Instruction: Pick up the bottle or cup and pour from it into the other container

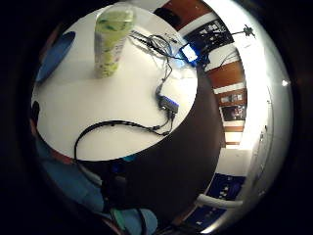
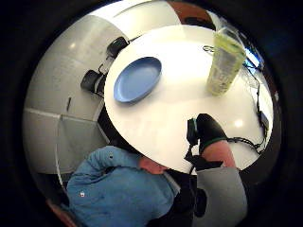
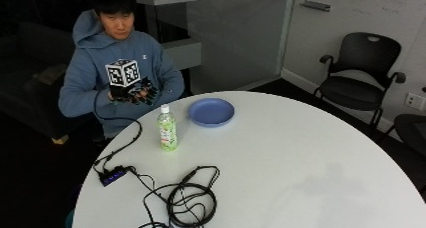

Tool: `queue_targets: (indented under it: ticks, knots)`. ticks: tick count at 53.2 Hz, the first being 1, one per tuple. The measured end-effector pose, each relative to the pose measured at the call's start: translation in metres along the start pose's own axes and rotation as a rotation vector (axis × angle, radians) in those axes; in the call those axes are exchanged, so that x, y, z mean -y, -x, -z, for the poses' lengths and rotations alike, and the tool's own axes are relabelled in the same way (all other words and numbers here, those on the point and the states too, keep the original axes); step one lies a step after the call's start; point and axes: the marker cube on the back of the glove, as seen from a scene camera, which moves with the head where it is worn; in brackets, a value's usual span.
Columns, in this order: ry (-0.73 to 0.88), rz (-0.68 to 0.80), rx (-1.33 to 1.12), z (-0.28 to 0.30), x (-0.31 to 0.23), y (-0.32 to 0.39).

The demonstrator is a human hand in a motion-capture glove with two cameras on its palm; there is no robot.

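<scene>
A clear bottle (image 3: 166,128) with a green label and a white cap stands upright on the round white table (image 3: 299,158), near the person's side. Just beyond it lies a shallow blue plate (image 3: 211,111). My gloved right hand (image 3: 132,94) hangs in the air in front of the person's chest, back from the table edge and apart from the bottle, with relaxed fingers that hold nothing. Both palm views look down on the bottle (image 1: 113,41) (image 2: 225,60) from a distance, and the plate (image 2: 137,79) (image 1: 55,55) lies beside it.
A coil of black cables (image 3: 190,195) and a small black hub (image 3: 113,176) lie on the table's near left part. One cable (image 3: 120,138) runs from the hub up to the hand. Black chairs (image 3: 359,73) stand beyond the table.
</scene>
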Motion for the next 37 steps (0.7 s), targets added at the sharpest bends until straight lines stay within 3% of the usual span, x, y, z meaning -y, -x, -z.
queue_targets:
  ticks: [14,37]
  knots:
    - [-0.119,0.000,0.112,0.008,-0.017,-0.055]
    - [-0.111,-0.012,0.715,-0.035,0.015,-0.136]
